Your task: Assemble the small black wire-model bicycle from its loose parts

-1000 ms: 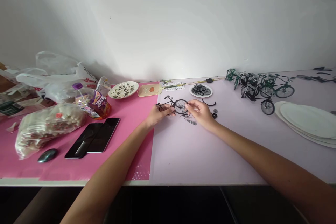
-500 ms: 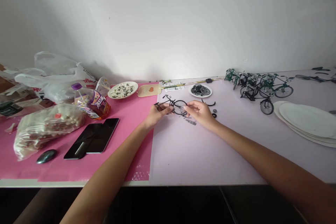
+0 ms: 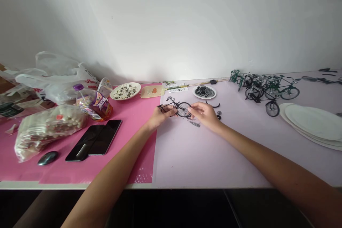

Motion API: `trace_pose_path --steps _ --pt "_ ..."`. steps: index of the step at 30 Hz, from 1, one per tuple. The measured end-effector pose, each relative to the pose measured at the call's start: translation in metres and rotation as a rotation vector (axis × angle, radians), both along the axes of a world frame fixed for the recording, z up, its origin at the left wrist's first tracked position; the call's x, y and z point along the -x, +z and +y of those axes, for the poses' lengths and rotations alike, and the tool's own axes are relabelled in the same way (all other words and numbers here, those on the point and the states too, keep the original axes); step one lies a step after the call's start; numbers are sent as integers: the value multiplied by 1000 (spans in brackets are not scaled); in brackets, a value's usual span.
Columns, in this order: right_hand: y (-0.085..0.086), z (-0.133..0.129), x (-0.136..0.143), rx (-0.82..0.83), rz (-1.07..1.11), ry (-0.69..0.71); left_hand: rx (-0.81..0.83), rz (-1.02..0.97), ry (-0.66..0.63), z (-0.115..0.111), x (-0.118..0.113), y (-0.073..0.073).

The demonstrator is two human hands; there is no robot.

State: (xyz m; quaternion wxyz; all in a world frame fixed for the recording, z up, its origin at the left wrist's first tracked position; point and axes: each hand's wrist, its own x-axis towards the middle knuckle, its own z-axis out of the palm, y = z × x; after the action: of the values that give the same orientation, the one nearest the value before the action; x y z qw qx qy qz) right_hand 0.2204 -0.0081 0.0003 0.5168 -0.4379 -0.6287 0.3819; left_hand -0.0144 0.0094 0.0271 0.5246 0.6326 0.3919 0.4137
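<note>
A small black model bicycle is held above the table, its spoked wheel to the right of the frame. My left hand is closed on the frame. The thumb and fingers of my right hand pinch the wheel's right edge. Just below the wheel lies a small dark part. Right of my right hand are a curved black piece and two small round parts. Behind it stands a white plate of black parts.
Several assembled model bicycles stand at the back right, near stacked white plates. On the left are two phones, a mouse, a bottle, a stuffed plastic bag and a plate of small pieces.
</note>
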Motion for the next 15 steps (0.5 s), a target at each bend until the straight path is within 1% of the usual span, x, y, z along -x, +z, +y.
trace_pose_path --steps 7,11,15 --pt "3 -8 4 31 23 -2 -5 9 -7 1 1 -1" --pt "-4 -11 6 71 75 -17 11 11 -26 -1 1 -1" --pt "-11 -10 7 101 95 -42 12 -6 5 -2 -2 -4"
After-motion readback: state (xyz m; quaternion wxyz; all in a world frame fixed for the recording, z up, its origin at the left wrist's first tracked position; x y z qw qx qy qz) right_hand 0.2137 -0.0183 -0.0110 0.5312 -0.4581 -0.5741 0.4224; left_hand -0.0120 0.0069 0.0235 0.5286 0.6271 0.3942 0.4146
